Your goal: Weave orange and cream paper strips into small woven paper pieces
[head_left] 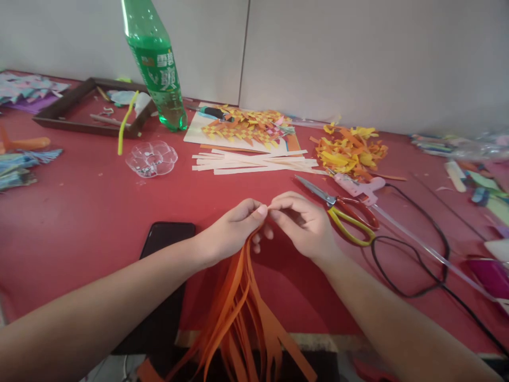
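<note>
A bundle of orange paper strips (238,297) hangs down from my left hand (242,223), whose fingers are closed around its upper end. The strips fan out over the front edge of the table. My right hand (300,217) meets the left one, thumb and forefinger pinched together at the left fingertips. What the right fingers pinch is too small and too covered to make out. Scissors (338,204) with red and yellow handles lie just beyond my right hand, beside a pink glue gun (360,187).
Pale paper strips (254,161) and a pile of orange and yellow pieces (352,151) lie further back on the red table (99,223). A green bottle (157,69) stands by a dark frame (59,126). A phone (167,239) lies under my left forearm; a black cord (445,249) loops at right.
</note>
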Action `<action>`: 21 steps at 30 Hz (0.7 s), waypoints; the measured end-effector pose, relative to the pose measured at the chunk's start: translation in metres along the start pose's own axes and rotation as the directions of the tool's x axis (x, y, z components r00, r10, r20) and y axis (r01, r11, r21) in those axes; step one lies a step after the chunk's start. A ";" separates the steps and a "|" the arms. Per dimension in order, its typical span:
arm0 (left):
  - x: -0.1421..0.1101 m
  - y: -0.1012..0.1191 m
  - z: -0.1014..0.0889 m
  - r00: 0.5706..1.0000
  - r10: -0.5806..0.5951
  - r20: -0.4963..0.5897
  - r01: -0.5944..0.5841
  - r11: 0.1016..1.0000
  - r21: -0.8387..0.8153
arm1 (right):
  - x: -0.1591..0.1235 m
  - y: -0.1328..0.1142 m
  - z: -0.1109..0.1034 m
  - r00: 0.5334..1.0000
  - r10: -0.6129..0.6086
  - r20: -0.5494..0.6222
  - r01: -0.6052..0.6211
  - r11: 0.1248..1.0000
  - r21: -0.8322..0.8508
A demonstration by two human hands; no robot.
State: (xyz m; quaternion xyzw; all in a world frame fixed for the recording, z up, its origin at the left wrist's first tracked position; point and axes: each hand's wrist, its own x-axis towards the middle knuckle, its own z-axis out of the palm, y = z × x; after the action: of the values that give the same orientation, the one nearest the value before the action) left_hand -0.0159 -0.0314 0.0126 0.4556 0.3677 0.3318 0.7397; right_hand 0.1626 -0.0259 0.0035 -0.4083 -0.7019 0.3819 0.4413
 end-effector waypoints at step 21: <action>0.005 0.003 -0.006 0.983 -0.140 0.122 0.148 0.987 -0.062 | 0.055 -0.018 -0.043 0.969 0.240 -0.064 -0.244 0.967 -0.073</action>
State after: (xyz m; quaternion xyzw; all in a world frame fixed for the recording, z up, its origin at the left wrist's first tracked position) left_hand -0.0192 -0.0233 0.0124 0.4199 0.3436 0.2628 0.7979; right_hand 0.1831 0.0253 0.0502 -0.5186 -0.6494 0.3931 0.3934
